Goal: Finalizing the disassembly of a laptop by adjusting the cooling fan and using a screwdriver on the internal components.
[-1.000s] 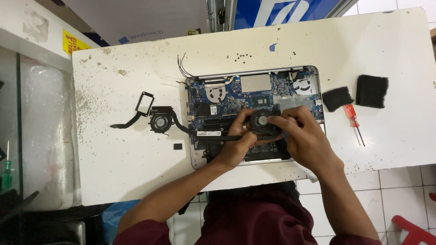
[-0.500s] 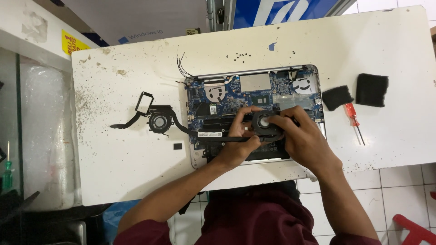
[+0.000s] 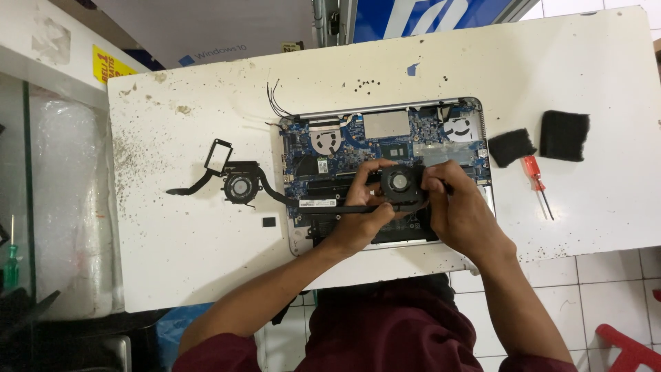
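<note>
Both hands [image 3: 413, 207] grip the round black fan [image 3: 401, 184], face up, its heatpipe [image 3: 330, 207] running left.

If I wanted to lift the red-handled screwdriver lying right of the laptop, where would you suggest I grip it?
Take the red-handled screwdriver by its handle, the thicker upper end, coming from above and the right. It lies flat on the white table, thin shaft toward the near edge, with a black foam pad close on its left, so the right side looks freer.
</note>
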